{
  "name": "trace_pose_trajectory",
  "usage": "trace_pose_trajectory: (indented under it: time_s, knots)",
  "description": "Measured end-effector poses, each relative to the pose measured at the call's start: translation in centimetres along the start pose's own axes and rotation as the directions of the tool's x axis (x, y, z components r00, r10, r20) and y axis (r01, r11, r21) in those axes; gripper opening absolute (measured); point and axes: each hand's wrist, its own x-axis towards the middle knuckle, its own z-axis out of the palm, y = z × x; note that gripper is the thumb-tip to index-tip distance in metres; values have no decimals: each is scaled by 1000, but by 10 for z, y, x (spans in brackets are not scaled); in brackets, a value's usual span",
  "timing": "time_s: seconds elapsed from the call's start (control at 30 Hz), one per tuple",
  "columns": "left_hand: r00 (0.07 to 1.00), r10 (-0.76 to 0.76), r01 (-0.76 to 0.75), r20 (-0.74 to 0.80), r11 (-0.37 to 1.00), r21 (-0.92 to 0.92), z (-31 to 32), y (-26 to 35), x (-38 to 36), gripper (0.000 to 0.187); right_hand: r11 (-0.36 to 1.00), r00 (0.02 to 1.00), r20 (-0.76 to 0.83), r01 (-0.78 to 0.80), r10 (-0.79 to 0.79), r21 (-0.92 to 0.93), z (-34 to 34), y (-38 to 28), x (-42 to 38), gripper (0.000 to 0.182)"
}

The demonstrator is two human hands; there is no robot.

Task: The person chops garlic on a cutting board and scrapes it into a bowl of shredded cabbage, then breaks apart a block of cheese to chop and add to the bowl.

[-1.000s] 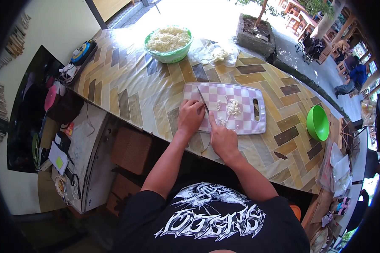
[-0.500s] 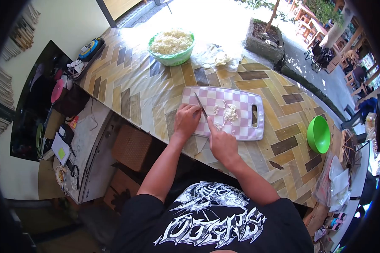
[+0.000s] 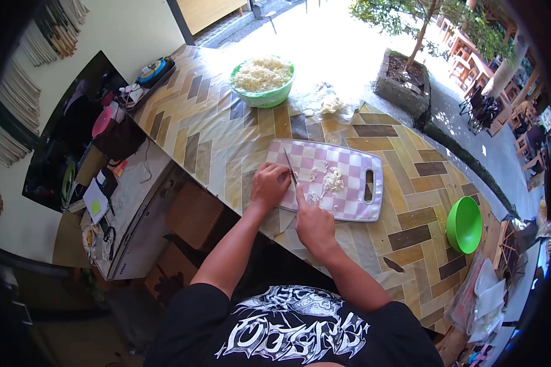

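My right hand [image 3: 316, 226] is closed around a knife [image 3: 290, 164], its index finger stretched along the top toward the blade. The blade points away from me over the left part of a pink-and-white checked cutting board [image 3: 355, 160]. Just left of the blade, my left hand [image 3: 270, 186] rests at the board's left edge with curled fingers; whatever is under them is hidden. Pale shredded food [image 3: 333, 180] lies in a small heap right of the knife, with smaller bits nearer my right hand.
At the table's far side stands a green basket [image 3: 262, 98] heaped with pale shreds. Beside it, more pale pieces [image 3: 332, 105] lie on clear plastic. A bright green bowl [image 3: 464, 225] is at the right, near plastic bags [image 3: 487, 293]. The table [image 3: 419, 205] has a herringbone pattern.
The camera view has shifted, so the table and board appear lower. Both hands stay at the board's left part, and the knife has barely moved against it.
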Motion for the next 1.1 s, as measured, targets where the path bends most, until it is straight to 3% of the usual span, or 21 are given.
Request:
trace_pose_trajectory:
  time_s: [0.1,0.33,0.43,0.53,0.83,1.1]
  knots:
    - [1000,20,-19,-21,1000,11,0,2,0,14,1000,998,-69,-3,3,-2,16,2,6,72]
    - [999,-42,43,-29,999,23,0,1,-2,11,991,1000,-25,-4,7,134,-11,4,24,68]
    - [998,-42,44,-37,998,39,-1,1,0,11,996,1000,16,-26,25,90,-5,-1,10,67]
    - [998,-44,46,-42,998,36,0,3,-1,12,1000,998,-53,-19,21,22,17,-1,6,66]
    - [996,-64,65,-58,998,21,-1,-2,-1,10,999,1000,-21,-4,5,45,-10,-5,13,73]
    - [989,-100,103,-112,994,21,-1,2,-2,12,1000,1000,-4,-20,20,17,8,-8,24,74]
